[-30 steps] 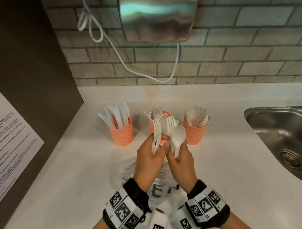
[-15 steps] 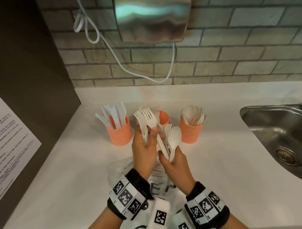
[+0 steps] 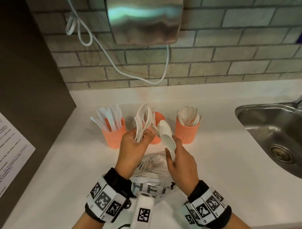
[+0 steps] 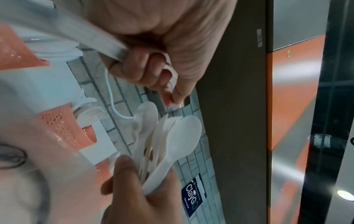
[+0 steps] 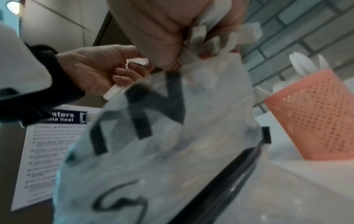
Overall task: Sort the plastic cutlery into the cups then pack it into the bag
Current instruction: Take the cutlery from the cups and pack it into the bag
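Forks gripped in left hand; spoon pinched in right hand.

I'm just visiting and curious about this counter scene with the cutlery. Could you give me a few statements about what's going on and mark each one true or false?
1. Three orange cups stand on the white counter. True.
2. The left hand is empty. False: it grips a bundle of white forks.
3. The right hand holds a bunch of cutlery with a white spoon in front. True.
4. The sink lies left of the cups. False: it is at the right.
5. The plastic bag hangs on the wall. False: it lies on the counter below the hands.
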Tool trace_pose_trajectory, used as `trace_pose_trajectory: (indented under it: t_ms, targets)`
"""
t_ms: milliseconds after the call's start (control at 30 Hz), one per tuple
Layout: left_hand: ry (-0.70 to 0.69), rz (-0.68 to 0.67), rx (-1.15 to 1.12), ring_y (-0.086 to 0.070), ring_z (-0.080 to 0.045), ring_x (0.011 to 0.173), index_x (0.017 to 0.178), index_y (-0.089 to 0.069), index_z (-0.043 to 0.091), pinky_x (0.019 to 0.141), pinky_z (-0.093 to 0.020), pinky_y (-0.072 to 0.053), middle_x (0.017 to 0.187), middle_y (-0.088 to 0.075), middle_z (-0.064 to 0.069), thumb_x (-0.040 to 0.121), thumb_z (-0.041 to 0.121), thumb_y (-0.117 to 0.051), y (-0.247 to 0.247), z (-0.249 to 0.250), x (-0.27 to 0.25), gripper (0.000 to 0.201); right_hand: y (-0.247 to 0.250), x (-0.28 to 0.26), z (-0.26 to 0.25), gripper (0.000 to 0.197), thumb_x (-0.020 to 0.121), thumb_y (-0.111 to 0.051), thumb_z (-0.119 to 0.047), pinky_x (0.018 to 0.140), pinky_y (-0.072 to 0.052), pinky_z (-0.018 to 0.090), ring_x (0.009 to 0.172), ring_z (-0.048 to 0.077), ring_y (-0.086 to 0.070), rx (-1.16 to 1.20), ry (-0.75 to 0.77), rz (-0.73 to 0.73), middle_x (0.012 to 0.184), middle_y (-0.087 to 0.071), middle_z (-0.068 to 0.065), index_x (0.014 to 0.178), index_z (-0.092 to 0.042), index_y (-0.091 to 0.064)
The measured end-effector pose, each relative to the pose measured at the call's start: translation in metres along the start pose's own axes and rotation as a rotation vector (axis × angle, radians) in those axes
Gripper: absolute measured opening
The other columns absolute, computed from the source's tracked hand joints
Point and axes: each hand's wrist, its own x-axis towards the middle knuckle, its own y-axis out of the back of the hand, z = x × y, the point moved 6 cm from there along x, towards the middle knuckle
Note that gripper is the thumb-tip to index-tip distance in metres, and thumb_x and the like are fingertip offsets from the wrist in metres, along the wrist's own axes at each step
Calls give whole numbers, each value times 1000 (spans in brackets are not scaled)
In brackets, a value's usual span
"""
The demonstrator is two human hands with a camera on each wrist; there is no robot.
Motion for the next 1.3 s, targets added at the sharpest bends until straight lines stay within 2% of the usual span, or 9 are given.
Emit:
trace_pose_trajectory:
  t_ms: [267, 367, 467, 600, 700, 833, 1000, 1133, 1300]
  targets:
    - [28, 37, 140, -51, -5, 53, 48, -56, 28, 64, -24, -44, 48, -54, 13, 78, 21, -72, 8, -2, -3, 34, -1, 6, -9, 91, 46, -85, -7, 31, -34, 23, 45, 18, -54, -417, 89, 31, 71, -59, 3, 125, -12, -42]
    - [60, 32, 272, -55, -11, 60, 59, -61, 19, 70, -27, -45, 55, -58, 7, 79, 17, -68, 12, -6, 1, 22, -5, 3, -7, 92, 45, -86, -10, 30, -31, 21, 44, 15, -52, -456, 95, 5, 69, -57, 1, 126, -13, -42]
    - [-51, 76, 411, -54, -3, 58, 69, -63, 10, 60, -11, -40, 60, -59, 5, 81, 13, -64, 17, 3, 6, 12, -6, 2, -5, 89, 46, -84, -8, 33, -26, 19, 44, 15, -52, -403, 79, -14, 70, -58, 0, 125, -14, -43]
    - [-152, 221, 399, -52, 4, 56, 68, -56, 14, 54, -9, -37, 60, -56, 10, 81, 16, -65, 30, 14, 15, 16, -5, 2, 0, 80, 58, -81, -7, 36, -27, 21, 47, 18, -58, -290, 75, -4, 81, -64, 5, 125, -13, -39]
    - [-39, 120, 210, -59, 5, 63, 77, -60, 22, 63, -10, -46, 73, -65, 7, 79, 21, -71, 17, 2, 14, 11, -5, 3, -1, 79, 63, -77, -2, 35, -37, 26, 50, 23, -60, -196, 68, -7, 86, -64, 10, 129, -12, -34]
    - [71, 102, 48, -65, -11, 76, 86, -61, 31, 74, -27, -53, 87, -69, 0, 80, 14, -70, -1, -13, 3, 20, -8, 3, -1, 81, 62, -77, 0, 34, -40, 28, 48, 24, -59, -171, 57, -30, 85, -64, 13, 130, -9, -34]
    - [90, 214, -28, -49, -45, 71, 106, -59, -1, 42, -37, -40, 89, -55, -37, 88, 10, -58, 3, -12, 17, 20, -10, 2, 4, 64, 78, -62, -4, 47, -49, 38, 64, 35, -64, -98, 29, -102, 105, -64, 18, 135, -9, -36]
    - [170, 116, -198, -40, -4, 40, 98, -56, 4, 32, -15, -26, 68, -51, -9, 89, 9, -58, -7, -17, 22, 11, -10, 5, 4, 53, 87, -53, -9, 64, -50, 41, 83, 35, -63, -58, 5, -122, 117, -60, 13, 138, -11, -36]
    - [123, -10, -140, -42, -3, 43, 76, -58, 16, 37, -13, -30, 67, -57, -3, 93, 9, -51, -25, -13, 28, 20, -8, 4, 8, 39, 92, -49, -14, 61, -40, 31, 76, 30, -61, -24, 19, -149, 97, -63, 11, 129, -9, -41]
